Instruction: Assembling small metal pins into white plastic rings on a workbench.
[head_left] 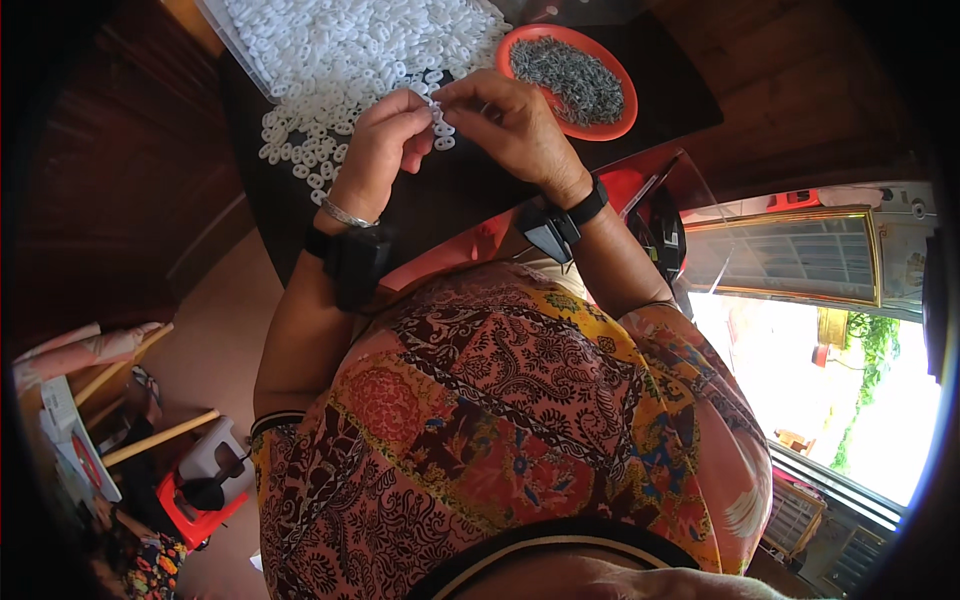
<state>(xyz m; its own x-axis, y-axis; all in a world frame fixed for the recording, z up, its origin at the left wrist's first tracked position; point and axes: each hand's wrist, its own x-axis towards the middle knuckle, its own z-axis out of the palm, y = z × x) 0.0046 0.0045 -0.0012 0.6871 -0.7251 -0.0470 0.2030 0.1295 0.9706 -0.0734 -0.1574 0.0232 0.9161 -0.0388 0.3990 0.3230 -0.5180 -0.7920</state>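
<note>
My left hand (385, 143) is closed in a pinch on a small white plastic piece (437, 112), held above the dark table. The fingertips of my right hand (515, 125) come together at the same piece from the other side. Whatever they grip is too small to make out. Just below the fingers lie a few loose white oval pieces (444, 143) with two holes each. Beyond my hands, a big heap of the same white ovals (350, 50) spills over the table. To the right stands an orange bowl (628, 105) filled with small grey metal parts (575, 82), perhaps screws.
The heap partly fills a clear plastic tray (235, 50) at the far left. A dark table (660, 70) carries everything. At lower left are a red and grey object (205, 490) and wooden sticks (160, 437). Bright daylight enters through an opening (800, 370) on the right.
</note>
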